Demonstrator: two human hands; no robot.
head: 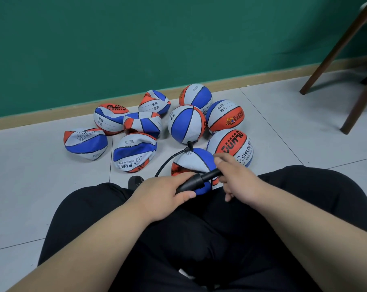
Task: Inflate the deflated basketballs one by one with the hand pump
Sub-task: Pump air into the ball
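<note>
Two grips — left hand (163,192), right hand (239,175) — clamped on pump (199,180); balls (186,123) near skirting (41,116), bare tile (31,175) leftward.

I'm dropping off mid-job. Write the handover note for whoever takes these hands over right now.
Left hand grips the pump by its barrel; right hand grips its handle.
The hose appears to run to the top of the nearest ball, which sits on the floor by the knees and looks partly filled.
Done: four round balls, on the right of the pile.
Left: finish this ball, then five flat balls on the left.
</note>
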